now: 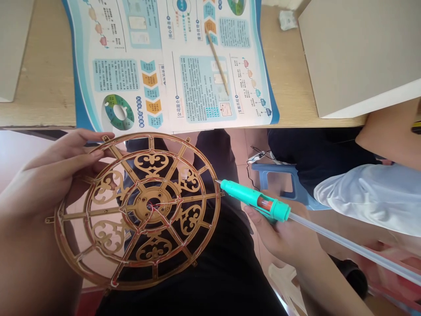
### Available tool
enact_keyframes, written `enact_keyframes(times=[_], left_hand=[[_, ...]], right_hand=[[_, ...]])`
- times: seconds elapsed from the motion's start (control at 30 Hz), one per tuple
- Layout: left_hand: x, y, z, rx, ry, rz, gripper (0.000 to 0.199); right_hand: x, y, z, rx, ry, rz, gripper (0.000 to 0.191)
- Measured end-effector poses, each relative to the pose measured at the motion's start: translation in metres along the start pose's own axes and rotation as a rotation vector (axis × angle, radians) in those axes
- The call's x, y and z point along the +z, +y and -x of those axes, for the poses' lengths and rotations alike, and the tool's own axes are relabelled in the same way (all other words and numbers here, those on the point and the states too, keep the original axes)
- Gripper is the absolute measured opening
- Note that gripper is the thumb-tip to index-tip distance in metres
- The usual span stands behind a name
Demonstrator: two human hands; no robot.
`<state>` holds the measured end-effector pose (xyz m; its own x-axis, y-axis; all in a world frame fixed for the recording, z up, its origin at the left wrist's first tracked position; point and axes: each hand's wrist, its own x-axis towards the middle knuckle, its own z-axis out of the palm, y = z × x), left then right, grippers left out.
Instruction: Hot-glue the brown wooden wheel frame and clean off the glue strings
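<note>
My left hand (pixel 49 180) is closed on the upper left rim of a round, bronze-coloured openwork frame (pixel 140 205). The frame has rings, spokes and scrolled ornaments, and thin red and whitish wires run along its rings and spokes to the central hub. It is held over my lap, just in front of the table edge. In my right hand (pixel 286 237) is a teal hot glue gun (pixel 241 193), gripped near its rear. A long translucent glue stick (pixel 342 243) extends from its back. The nozzle is at the frame's right rim; whether it touches cannot be made out.
Printed sheets (pixel 171 83) cover part of the wooden table (pixel 46 66), with a thin wooden stick (pixel 217 63) on them. A pale box (pixel 358 52) stands at right beside a small white packet (pixel 288 20). Below are a blue stool (pixel 263 169) and another seated person (pixel 371 193).
</note>
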<state>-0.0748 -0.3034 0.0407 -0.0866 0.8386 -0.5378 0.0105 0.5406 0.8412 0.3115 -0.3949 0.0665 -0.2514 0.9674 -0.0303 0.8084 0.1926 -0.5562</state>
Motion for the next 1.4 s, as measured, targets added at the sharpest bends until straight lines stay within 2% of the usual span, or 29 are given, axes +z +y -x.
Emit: enact_keyframes(times=[0.13,0.43,0.53,0.63,0.73,0.87,1.03,1.23,1.4], left_hand=[[-0.005,-0.002,-0.002,0.008,-0.034,-0.029,0.044],[0.002,0.003,0.001,0.025,0.013,-0.025,0.039],[0.003,0.006,0.0,-0.007,0.034,0.006,0.036],[0.006,0.011,-0.001,-0.07,0.051,0.072,0.042],[0.008,0.015,-0.001,-0.095,0.057,0.112,0.049],[0.005,0.013,0.0,-0.079,0.064,0.106,0.045],[0.002,0.009,0.001,-0.063,0.09,0.098,0.036],[-0.002,0.007,0.001,-0.039,0.075,0.04,0.033],[0.003,0.011,0.006,-0.016,0.052,0.081,0.034]], right_hand=[[0.0,0.0,0.002,-0.003,-0.002,-0.035,0.03],[-0.001,-0.002,0.0,0.044,0.104,-0.092,0.024],[-0.006,0.0,-0.004,0.081,0.182,-0.118,0.023],[-0.014,0.002,-0.011,0.126,0.204,-0.191,0.025],[-0.021,0.002,-0.016,0.061,0.162,-0.226,0.028],[-0.022,0.003,-0.017,-0.05,0.073,-0.187,0.033],[-0.014,0.002,-0.01,-0.023,0.019,-0.154,0.027],[-0.01,-0.002,-0.008,0.047,-0.002,-0.116,0.034],[-0.011,0.0,-0.009,0.014,-0.035,-0.107,0.036]])
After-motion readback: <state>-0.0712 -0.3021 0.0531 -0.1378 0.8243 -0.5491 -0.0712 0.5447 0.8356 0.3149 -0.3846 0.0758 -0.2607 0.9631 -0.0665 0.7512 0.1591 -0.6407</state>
